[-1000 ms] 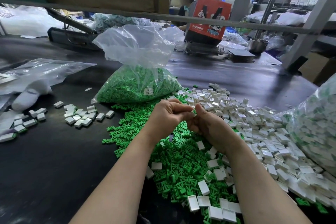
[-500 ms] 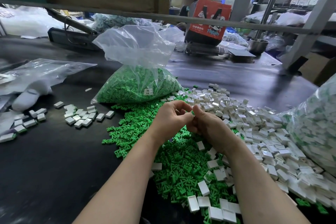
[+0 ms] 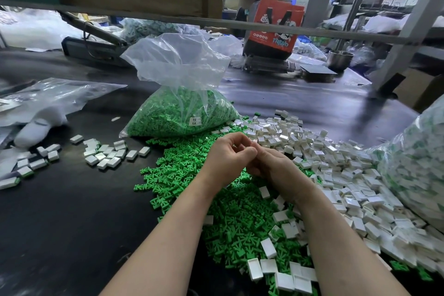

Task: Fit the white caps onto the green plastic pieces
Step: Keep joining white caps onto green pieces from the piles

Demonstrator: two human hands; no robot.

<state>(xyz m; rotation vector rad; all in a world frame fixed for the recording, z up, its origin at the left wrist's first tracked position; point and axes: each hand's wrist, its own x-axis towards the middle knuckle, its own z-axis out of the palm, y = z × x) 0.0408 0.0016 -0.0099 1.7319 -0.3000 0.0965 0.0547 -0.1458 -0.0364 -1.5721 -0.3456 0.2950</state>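
Head view: the left hand (image 3: 229, 157) and the right hand (image 3: 271, 168) are meeting fingertip to fingertip above the loose green plastic pieces (image 3: 192, 182) on the dark table (image 3: 60, 211). The fingers of both hands are curling inward as if pinching a small part between them, but the part itself is hidden, so what each hand is holding cannot be told. The loose white caps (image 3: 336, 170) are lying in a heap just right of the hands, overlapping the green heap. A row of capped pieces (image 3: 108, 155) is sitting well apart to the left. Probable fault: the cap is going on skewed, caused by blind alignment behind the fingers; forcing it is likely to jam or bend the green prongs. Secondary fault: a slipped part is dropping into the mixed heaps below and getting lost among identical parts. The forearms are hovering close over the heaps, so a sweep is likely to scatter caps toward the bag of green pieces (image 3: 182, 115).
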